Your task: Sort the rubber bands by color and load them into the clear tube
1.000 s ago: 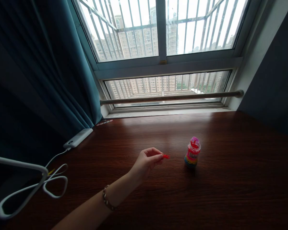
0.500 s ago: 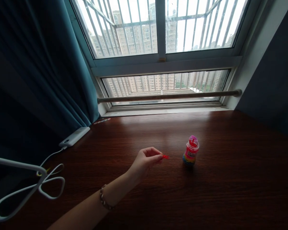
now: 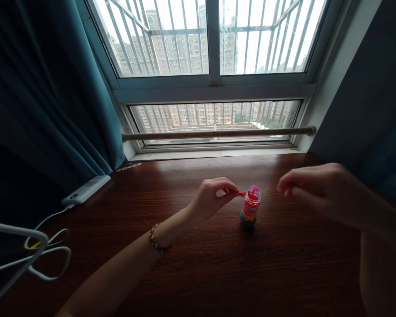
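My left hand (image 3: 214,198) pinches a small red piece (image 3: 241,194) between thumb and fingertips. Its exact kind is too small to make out. The piece is level with the mouth of a small clear jar (image 3: 250,210), just left of its rim. Upright on the table, the jar shows pink, yellow and blue bands, with red stuff at the top. A pink part (image 3: 254,189) shows behind the rim. To the right of the jar, apart from it, my right hand (image 3: 317,189) hovers with curled fingers. It is dim and blurred, and nothing shows in it.
The jar stands on a dark wooden table (image 3: 198,268). At the left lie a white power strip (image 3: 86,191) and a looped white cable (image 3: 61,250), beside a blue curtain (image 3: 95,136). A rail (image 3: 214,134) crosses the window behind the table.
My left hand has moved up and right, bringing the red piece to the jar's mouth. My right hand has come into view from the right. The view has shifted slightly.
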{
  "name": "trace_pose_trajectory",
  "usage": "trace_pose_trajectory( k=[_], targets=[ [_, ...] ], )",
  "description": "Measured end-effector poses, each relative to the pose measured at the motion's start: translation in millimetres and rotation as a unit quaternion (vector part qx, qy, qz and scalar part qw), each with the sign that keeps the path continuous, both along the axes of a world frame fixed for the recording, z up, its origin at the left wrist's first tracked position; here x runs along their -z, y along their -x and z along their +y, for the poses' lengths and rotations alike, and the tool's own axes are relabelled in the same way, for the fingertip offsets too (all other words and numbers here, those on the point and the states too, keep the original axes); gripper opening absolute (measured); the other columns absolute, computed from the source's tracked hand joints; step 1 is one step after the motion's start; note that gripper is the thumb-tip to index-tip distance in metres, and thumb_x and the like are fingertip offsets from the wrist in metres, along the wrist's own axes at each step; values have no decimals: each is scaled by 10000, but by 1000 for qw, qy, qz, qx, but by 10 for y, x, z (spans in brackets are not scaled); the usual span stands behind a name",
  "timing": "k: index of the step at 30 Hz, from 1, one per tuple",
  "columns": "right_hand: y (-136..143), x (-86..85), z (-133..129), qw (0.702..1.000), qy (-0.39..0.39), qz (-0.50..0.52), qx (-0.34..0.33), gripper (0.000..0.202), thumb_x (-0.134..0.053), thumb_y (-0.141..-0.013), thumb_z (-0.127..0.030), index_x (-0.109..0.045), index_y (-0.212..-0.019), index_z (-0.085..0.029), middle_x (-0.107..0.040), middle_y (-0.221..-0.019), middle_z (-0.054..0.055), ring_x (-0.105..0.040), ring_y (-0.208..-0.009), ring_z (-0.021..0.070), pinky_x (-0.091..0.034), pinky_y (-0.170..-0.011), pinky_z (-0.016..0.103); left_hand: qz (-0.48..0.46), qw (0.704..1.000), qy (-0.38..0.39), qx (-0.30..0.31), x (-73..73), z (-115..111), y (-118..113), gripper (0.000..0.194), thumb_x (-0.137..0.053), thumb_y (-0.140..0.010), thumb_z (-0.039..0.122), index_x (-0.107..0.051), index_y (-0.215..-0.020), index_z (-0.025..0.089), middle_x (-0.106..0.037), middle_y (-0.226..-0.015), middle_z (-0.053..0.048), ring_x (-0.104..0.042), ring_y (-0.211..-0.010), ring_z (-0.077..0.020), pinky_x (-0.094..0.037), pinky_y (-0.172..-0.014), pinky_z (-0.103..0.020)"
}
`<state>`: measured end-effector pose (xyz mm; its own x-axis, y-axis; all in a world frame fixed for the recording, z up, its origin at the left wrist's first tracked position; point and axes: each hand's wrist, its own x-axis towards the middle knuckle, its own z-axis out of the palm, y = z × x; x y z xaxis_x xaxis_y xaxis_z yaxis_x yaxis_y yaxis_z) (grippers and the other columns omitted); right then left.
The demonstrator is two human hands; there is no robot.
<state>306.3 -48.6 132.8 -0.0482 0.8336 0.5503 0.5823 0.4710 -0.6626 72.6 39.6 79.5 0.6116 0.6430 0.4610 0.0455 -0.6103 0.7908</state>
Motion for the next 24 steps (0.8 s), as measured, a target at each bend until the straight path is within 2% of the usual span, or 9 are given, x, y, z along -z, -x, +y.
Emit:
trace_pose_trajectory(
  k=[1,3,6,9,15,21,24],
  targets=[
    [-12,4,79,998,37,-47,-32,75,-669,-638,-161,-690,-690,-212,-636,-609,-2,-573,-530,119,-441,-484,229,21,999,-28,21,-30,52,-72,144,-569,-754,242,-668,-786,142,-622,-780,-71,-553,-714,-148,-422,-667,-250],
    [-38,55,259,984,116,-103,-90,111,-616,-683,-174,-695,-755,-204,-655,-649,6,-595,-559,123,-461,-505,229,53,995,-62,53,-59,154,-200,169,-548,-770,255,-669,-802,141,-623,-786,-73,-554,-711,-146,-420,-664,-244],
    [-73,202,487,965,203,-84,-142,226,-645,-652,-263,-681,-858,-178,-670,-725,31,-622,-623,147,-485,-534,236,89,987,-103,85,-44,271,-335,169,-557,-763,262,-675,-802,146,-627,-779,-67,-559,-725,-149,-420,-682,-238],
    [-64,343,604,945,257,-87,-183,379,-685,-602,-326,-651,-936,-149,-669,-774,50,-626,-680,166,-489,-554,237,119,977,-144,102,-5,333,-400,144,-571,-755,245,-680,-787,157,-635,-771,-57,-557,-744,-151,-417,-716,-247],
    [55,431,634,934,267,-147,-189,410,-623,-656,-457,-668,-877,-115,-646,-714,54,-590,-667,164,-447,-547,227,183,948,-233,113,-20,363,-418,148,-553,-781,248,-678,-789,170,-640,-758,-40,-523,-749,-139,-400,-704,-243],
    [55,398,616,927,271,-167,-198,409,-611,-659,-474,-675,-875,-133,-631,-698,33,-559,-639,149,-410,-537,224,265,888,-357,114,-141,185,-396,208,-464,-839,221,-663,-781,201,-639,-834,-24,-448,-958,-190,-261,-887,-359],
    [29,401,614,927,267,-175,-196,398,-619,-647,-484,-675,-820,-131,-614,-659,20,-543,-610,138,-396,-524,216,267,876,-390,97,-165,91,-359,239,-442,-847,301,-667,-827,222,-603,-967,-36,-384,-1045,-221,-187,-938,-413]
  ],
)
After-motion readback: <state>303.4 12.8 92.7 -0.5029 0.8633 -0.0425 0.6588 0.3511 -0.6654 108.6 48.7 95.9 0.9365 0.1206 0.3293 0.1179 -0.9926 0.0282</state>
